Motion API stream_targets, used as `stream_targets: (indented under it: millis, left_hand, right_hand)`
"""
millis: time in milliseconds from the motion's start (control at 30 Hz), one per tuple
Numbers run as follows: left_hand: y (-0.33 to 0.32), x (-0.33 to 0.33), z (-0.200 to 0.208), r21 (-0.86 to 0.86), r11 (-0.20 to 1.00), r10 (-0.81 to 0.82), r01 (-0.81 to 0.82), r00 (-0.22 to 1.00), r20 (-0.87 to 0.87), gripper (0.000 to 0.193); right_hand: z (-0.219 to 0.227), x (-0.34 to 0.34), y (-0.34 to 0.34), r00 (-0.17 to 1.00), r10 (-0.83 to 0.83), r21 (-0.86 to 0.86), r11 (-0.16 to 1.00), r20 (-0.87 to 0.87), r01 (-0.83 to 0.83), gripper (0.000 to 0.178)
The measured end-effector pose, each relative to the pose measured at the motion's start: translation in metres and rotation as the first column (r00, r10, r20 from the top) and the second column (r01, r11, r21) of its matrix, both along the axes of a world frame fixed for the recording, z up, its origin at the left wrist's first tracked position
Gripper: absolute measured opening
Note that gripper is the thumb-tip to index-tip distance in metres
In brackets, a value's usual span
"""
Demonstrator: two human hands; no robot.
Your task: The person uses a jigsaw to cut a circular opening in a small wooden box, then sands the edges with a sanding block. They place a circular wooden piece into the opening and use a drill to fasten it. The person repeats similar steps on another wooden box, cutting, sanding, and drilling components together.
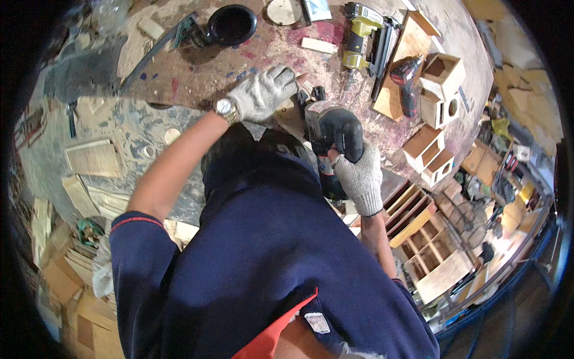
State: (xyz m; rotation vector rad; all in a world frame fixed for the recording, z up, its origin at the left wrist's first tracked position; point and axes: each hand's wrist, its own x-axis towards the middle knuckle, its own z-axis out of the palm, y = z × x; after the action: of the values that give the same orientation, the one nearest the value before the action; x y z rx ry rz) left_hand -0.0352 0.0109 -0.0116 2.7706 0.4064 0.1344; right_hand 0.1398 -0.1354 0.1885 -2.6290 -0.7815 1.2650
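Wood (291,118) lies mid-scene, just left of the tool (326,127) that the right hand (362,178) grips. Left hand (262,94) is by it; I can't tell if those fingers pinch. Maybe cutting; next needs steady wood.

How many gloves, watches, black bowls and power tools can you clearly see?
Pale grey knitted gloves: 2, on the left hand and right hand
Metal-banded wristwatch: 1
Round black bowl: 1
Power tools: 3, the bulky black-and-grey tool in the right hand, the yellow-green and black nail gun, the red-and-black drill
Total: 7
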Motion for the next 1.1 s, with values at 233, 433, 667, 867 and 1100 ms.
stream_targets:
  millis: [233, 433, 667, 867, 1100]
  left_hand:
    - [-0.068, 0.014, 0.004, -0.552, 0.317, 0.901, -0.771, 0.426, -0.079, 0.048]
    - [-0.066, 0.016, -0.021, -0.497, 0.396, 0.884, -0.772, 0.467, -0.023, 0.028]
    - [-0.065, 0.014, -0.015, -0.549, 0.391, 0.868, -0.739, 0.495, -0.049, 0.026]
    - [-0.064, 0.014, -0.014, -0.581, 0.411, 0.877, -0.703, 0.479, 0.041, 0.027]
    - [-0.063, 0.012, -0.011, -0.592, 0.395, 0.863, -0.702, 0.504, -0.021, 0.024]
  right_hand:
    - [0.008, -0.01, 0.001, 0.994, 0.012, 0.087, 0.996, 0.11, -0.022, 0.036]
    - [0.008, -0.008, 0.004, 0.997, 0.044, 0.088, 0.995, 0.056, -0.049, 0.033]
    - [0.008, -0.005, 0.007, 0.995, 0.079, 0.14, 0.986, 0.064, -0.087, 0.03]
    - [0.009, 0.002, 0.009, 0.994, 0.113, 0.163, 0.98, 0.004, -0.112, 0.031]
    - [0.005, 0.006, 0.002, 0.974, 0.188, 0.016, 0.981, 0.127, -0.192, 0.046]
